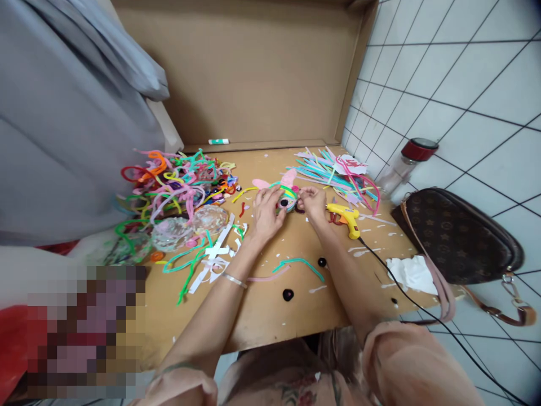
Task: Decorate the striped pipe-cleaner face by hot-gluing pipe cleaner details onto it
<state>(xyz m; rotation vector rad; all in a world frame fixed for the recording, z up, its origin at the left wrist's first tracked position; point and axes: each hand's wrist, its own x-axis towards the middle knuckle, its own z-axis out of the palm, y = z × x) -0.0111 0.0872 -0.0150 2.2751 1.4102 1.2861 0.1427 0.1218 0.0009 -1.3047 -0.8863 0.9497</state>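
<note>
A small craft figure (291, 193) with pink ears, green and yellow bands and a round black-and-white eye lies on the table between my hands. My left hand (267, 213) is curled round its left side and holds it. At its right side my right hand (313, 202) is closed in a pinch; what sits between the fingertips is too small to make out. A yellow glue gun (347, 219) lies just right of my right hand. Nearer to me are a teal pipe cleaner (302, 261) and two black round pieces, one of them a black disc (288, 295).
Tangled pipe cleaners (181, 183) and clear plastic pieces (171, 232) are heaped on the left, with white paper scraps (216, 252) nearby. Straight pastel pipe cleaners (321, 169), a bottle (408, 160), a brown bag (460, 237) and a tissue (412, 274) are rightward. The black cord (393, 270) crosses the table edge.
</note>
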